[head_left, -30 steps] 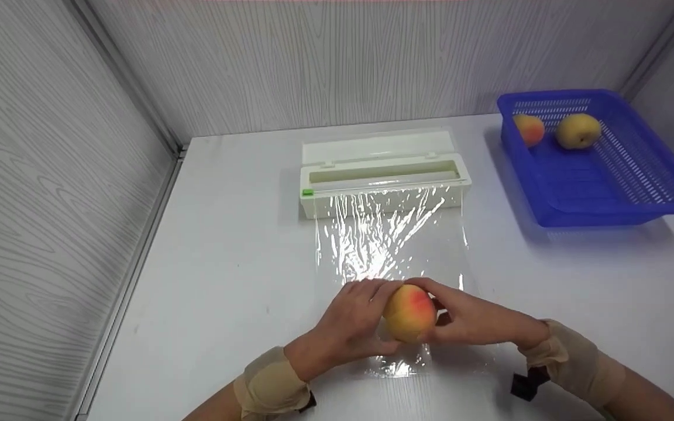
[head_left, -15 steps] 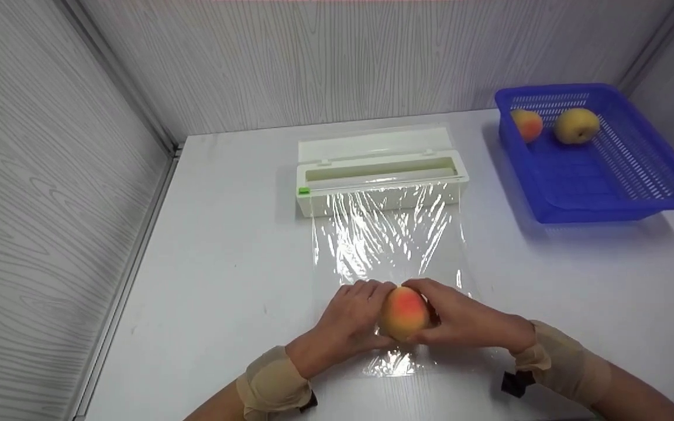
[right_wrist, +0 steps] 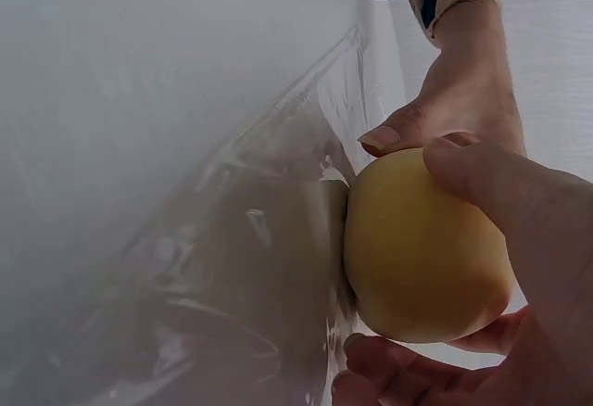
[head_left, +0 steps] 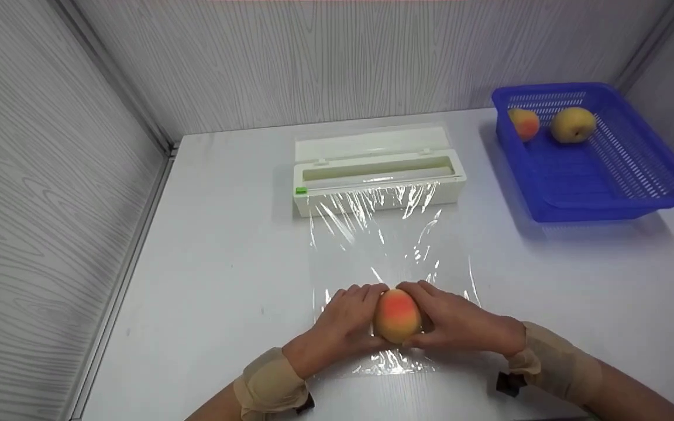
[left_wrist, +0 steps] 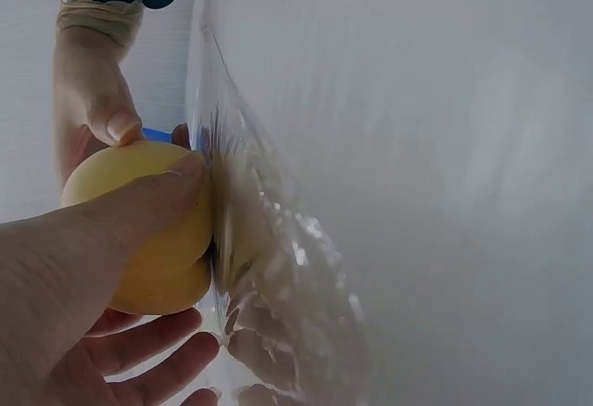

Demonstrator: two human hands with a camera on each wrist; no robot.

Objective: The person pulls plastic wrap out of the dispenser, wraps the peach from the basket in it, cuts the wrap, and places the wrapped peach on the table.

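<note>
Pinching a peach (head_left: 398,316) between thumbs and fingers, the left hand (head_left: 346,318) and right hand (head_left: 460,318) hold it from opposite sides against clear plastic wrap (head_left: 384,245) over the desk (head_left: 226,263). The wrap stretches from an open white box (head_left: 378,158); a blue basket (head_left: 583,181) holds two more fruits (head_left: 573,124).

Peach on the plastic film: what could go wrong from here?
The peach is rounded, so it could roll if the left hand and right hand both let go. The film is creased near it and may fold or stick to itself. The film also runs back to the open box, so a hard tug might drag the box.
</note>
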